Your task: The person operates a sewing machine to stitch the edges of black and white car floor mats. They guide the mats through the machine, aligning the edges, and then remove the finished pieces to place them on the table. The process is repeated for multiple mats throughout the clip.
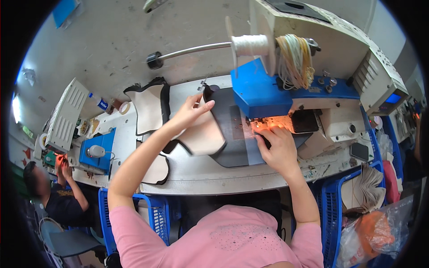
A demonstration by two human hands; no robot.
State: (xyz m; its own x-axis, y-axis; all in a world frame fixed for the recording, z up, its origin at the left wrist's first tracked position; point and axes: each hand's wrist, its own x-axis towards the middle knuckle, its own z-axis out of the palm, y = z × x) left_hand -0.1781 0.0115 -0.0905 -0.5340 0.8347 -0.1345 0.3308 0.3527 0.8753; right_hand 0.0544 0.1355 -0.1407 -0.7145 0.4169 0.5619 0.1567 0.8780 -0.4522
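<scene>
My left hand (193, 111) pinches the black edge of a cream fabric piece (203, 134), raised at a slant above the table, its lower edge slightly blurred. Under the blue head of a sewing machine (263, 91), my right hand (278, 146) has its fingers curled in the orange lamp light. A small black piece (264, 141) shows between its thumb and fingers; most of it is hidden. Beneath both hands lies a dark grey plate (230, 156) on the machine's work surface.
More cream pieces with black edges (149, 109) lie on the table at left. A white thread spool (251, 45) sits on top of the machine. Blue crates (333, 214) flank me. At far left a person (65, 196) works at another machine. A phone (359, 151) rests at right.
</scene>
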